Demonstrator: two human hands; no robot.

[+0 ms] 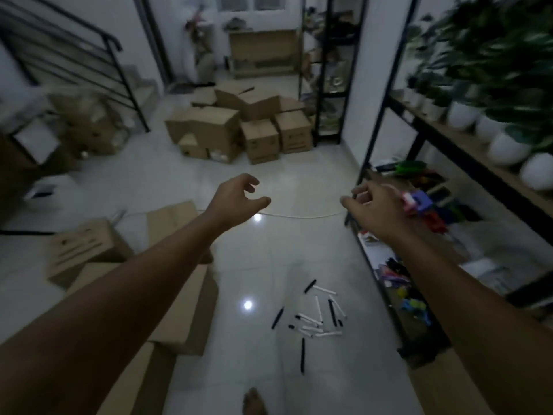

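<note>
I am holding the left hand [236, 199] and right hand [377, 208] out, loosely curled, empty. The markers [317, 317] are lying scattered on the floor [269, 259] by the shelf's [377, 136] front edge; I'd be crouching first, then pinching barrels singly.

Both bare forearms are stretched forward at about the same height, left forearm [134, 280] and right forearm [449, 280]. Left hand [239, 199]: fingers loosely curled, thumb forward, palm empty. Right hand [377, 208]: back up, fingers loosely curled, slightly blurred. One bare foot [254, 402] shows at the bottom edge.
</note>
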